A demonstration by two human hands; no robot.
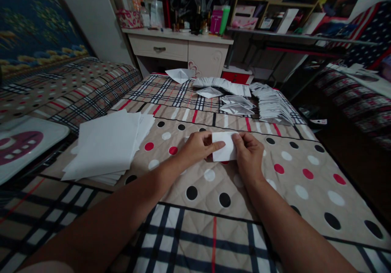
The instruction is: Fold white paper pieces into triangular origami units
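A small folded piece of white paper (224,150) is held a little above the bedspread, between both hands. My left hand (200,146) grips its left edge, thumb lying across the front. At the right edge, my right hand (249,150) pinches it with the thumb on top and the fingers curled behind. To the left lies a stack of white paper sheets (104,142), somewhat fanned out. Beyond the hands are rows of folded white paper pieces (273,104) packed close together, and several looser folded pieces (236,105) beside them.
A dotted and plaid bedspread (195,191) covers the surface under everything. At the far end stands a white dresser (159,47) crowded with bottles and boxes. A desk with shelves (275,2) is at the back right. A white item with a purple print (24,146) sits at the left edge.
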